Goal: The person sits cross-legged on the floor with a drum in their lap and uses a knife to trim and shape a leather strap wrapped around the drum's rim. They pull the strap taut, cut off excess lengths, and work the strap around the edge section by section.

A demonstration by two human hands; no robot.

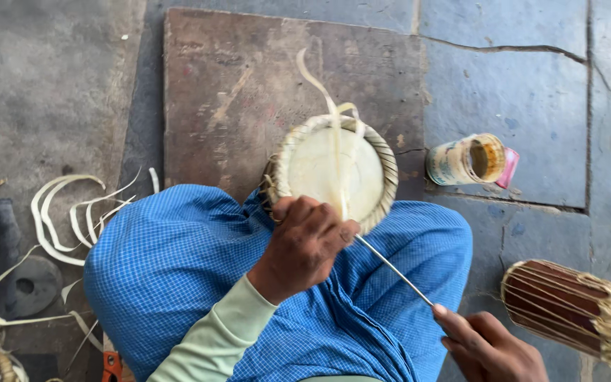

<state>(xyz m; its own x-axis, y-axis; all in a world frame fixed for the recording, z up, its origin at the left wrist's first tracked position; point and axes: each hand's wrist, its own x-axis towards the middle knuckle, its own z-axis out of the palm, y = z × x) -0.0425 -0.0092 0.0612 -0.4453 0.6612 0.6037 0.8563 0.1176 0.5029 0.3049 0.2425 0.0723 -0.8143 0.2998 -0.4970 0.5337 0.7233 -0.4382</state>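
1. Left hand [304,244]: fingers clamped on the near rim of the small round drum with the pale skin head and woven cane-strip rim [334,173]. The drum rests on the lap, on the blue checked cloth [178,262], head tilted up toward the camera.
2. Right hand [486,346]: fingers pinched together on the lower end of a thin metal rod [394,269]. Its other end runs up to the drum's rim, under the left hand.
3. 1 pale flat cane strip [330,120] stands up from the rim and lies across the skin head.
4. Judgement: keep the rod low and flat along the rim, keep the tip off the skin, and keep the left grip firm so the drum can't twist.
5. Judgement: hold the loose strip taut and untwisted, or the lacing will sit unevenly.
6. Nearby: a brown board [249,85] on the stone floor, an open tin can [468,159] on its side, a dark-red drum body laced with cane [567,308] at right, and cut strips [72,212] at left.
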